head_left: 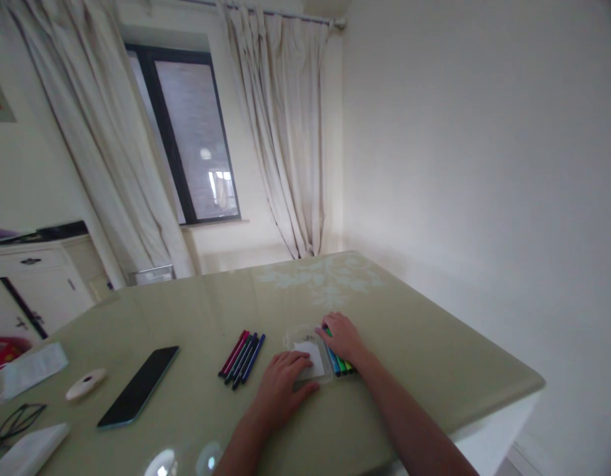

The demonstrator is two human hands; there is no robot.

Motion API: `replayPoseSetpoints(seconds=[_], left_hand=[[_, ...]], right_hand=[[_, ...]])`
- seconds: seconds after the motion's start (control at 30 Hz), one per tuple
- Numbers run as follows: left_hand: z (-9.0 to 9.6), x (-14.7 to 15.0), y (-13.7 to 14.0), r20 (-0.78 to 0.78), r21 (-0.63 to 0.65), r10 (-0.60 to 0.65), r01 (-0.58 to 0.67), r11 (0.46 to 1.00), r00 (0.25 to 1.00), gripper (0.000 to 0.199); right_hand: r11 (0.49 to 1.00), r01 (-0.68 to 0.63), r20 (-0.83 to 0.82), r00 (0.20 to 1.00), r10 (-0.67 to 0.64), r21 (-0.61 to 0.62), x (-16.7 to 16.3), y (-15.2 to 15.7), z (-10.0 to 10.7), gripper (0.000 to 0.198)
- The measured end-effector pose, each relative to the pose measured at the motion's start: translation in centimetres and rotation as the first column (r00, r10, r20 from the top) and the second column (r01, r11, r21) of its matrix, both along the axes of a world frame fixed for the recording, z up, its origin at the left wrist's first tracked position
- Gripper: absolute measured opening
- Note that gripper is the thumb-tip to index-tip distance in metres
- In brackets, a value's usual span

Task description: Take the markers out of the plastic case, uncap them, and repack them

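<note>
Hands [283,383] at clear case [327,369] with markers [341,366]

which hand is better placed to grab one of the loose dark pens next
Probably the left hand: it is the nearer one, just right of the loose pens. The right hand is farther off, over the bright markers, with the left hand between.

Tabletop [201,324] smooth, glossy. Case [327,363] clear plastic, probably. Curtains [290,119] matt cloth. Wall [474,158] smooth, matt.

Soft, dim light; glare on the tabletop [196,410]; slight blur.
</note>
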State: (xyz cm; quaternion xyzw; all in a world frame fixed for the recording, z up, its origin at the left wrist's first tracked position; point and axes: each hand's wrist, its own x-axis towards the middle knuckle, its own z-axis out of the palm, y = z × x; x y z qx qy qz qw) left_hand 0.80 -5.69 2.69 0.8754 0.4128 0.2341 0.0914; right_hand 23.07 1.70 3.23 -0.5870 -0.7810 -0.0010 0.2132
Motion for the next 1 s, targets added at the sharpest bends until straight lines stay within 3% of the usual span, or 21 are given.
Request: replayPoseSetpoints(seconds=[0.2,0.47,0.6,0.73,0.87,1.0], left_hand=[[0.0,0.1,0.0,0.007,-0.027,0.008,-0.008,1.0,1.0,0.034],[0.1,0.1,0.0,0.035,-0.062,-0.006,0.008,0.998,0.999,0.034],[0.1,0.0,0.0,0.056,-0.071,-0.015,0.018,0.997,0.998,0.034],[0.0,-0.1,0.0,0.06,-0.084,-0.014,0.019,0.996,0.998,0.035],[-0.2,-0.1,0.1,0.055,-0.074,-0.011,0.015,0.997,0.998,0.036],[-0.4,-0.1,0.2,0.058,-0.057,0.0,0.003,0.998,0.998,0.033]], right_hand=[[0.999,-0.005,-0.099,0.995,0.01,0.05,0.2,0.4,-0.4,0.022],[0.966,0.008,-0.408,0.907,0.102,0.26,0.8,0.9,-0.4,0.026],[0.969,0.022,-0.544,0.831,0.119,0.247,1.6,0.8,-0.3,0.038],[0.977,0.025,-0.542,0.834,0.097,0.214,1.7,0.4,0.0,0.05],[0.966,0.151,-0.556,0.831,-0.01,0.208,1.9,0.4,0.2,0.058],[0.923,0.34,-0.714,0.691,-0.116,0.179,2.5,0.4,0.6,0.064]])
